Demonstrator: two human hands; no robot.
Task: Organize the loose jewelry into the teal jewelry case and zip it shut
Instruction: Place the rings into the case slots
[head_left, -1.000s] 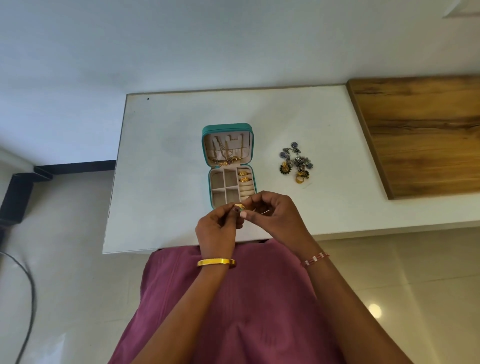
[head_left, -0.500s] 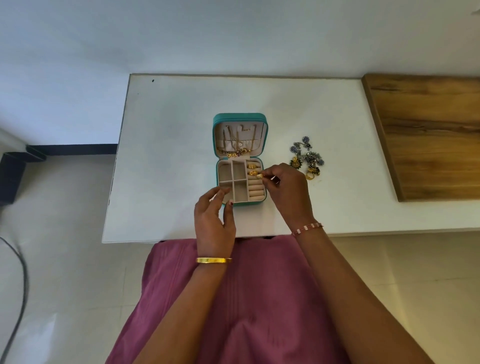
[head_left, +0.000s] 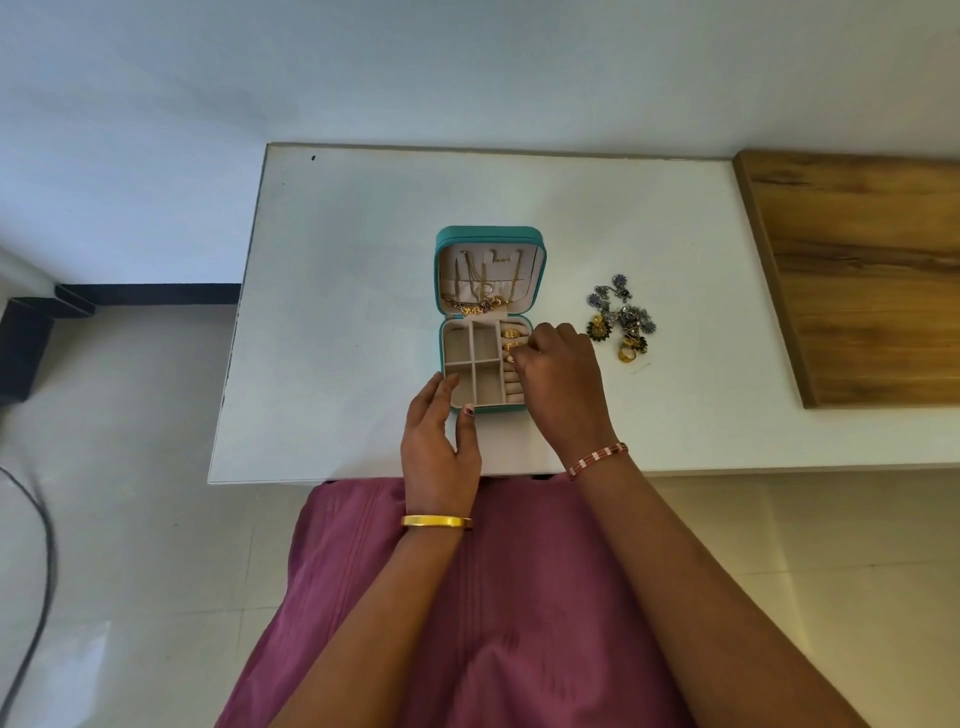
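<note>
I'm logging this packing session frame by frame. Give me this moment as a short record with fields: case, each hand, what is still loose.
case: teal zip jewelry case open on the white table, gold chains in its lid
ring rolls: two gold rings seated
left hand: fingers straight, steadying the case's near left corner
right hand: fingertips at the ring rolls; what they pinch is hidden
loose: pile of silver and gold earrings right of the case
</note>
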